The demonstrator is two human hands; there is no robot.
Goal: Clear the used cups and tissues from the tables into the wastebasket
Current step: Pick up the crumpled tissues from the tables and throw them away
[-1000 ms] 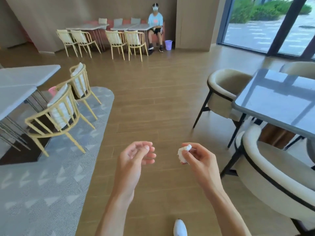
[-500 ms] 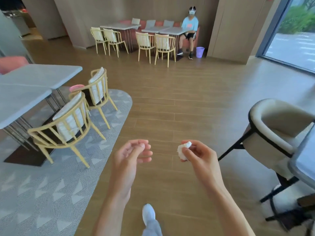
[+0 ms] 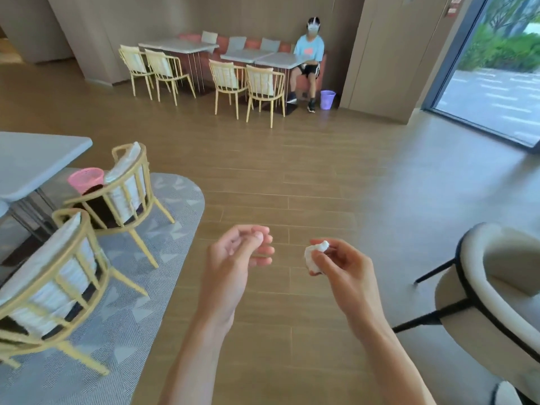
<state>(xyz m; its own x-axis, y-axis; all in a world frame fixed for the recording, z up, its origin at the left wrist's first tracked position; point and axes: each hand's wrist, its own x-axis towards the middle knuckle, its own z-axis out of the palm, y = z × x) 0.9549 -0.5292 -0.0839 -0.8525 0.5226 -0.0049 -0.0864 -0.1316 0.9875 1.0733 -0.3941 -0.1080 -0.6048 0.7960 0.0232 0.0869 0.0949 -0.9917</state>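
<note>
Handling of the tissue: the small crumpled white paper tissue [image 3: 315, 257] is judged to be very light, soft and easily squashed; nothing fragile or slippery is suggested, though a loose wad could be dropped or could unfurl if the pinch is slackened.
Where it is best held: a pinch across the middle of the wad is judged sufficient, and only light pressure is needed.
Look of the tissue: plain white, balled into an irregular lump with creased folds; a small peak is seen standing up at its top, and no stain can be made out.
Place of the tissue: it is carried in the air above the brown wood-plank floor [image 3: 292, 176], resting on no tabletop, well apart from both baskets.
Right hand [image 3: 343, 268]: closed on the tissue, which is pinched between thumb and fingertips.
Left hand [image 3: 235, 258]: loosely curled, thumb near the fingertips, with nothing seen in it.
Nearer basket: a pink mesh plastic wastebasket [image 3: 86, 179] is seen beside the corner of the grey tabletop [image 3: 35, 159], behind a yellow wooden chair [image 3: 125, 188].
Farther basket: a lilac plastic wastebasket [image 3: 327, 99] stands on the floor by the far wall, just beside a seated person [image 3: 309, 54].
Step in hand: the tissue is judged to be on its way to a basket; which basket cannot be told.
</note>
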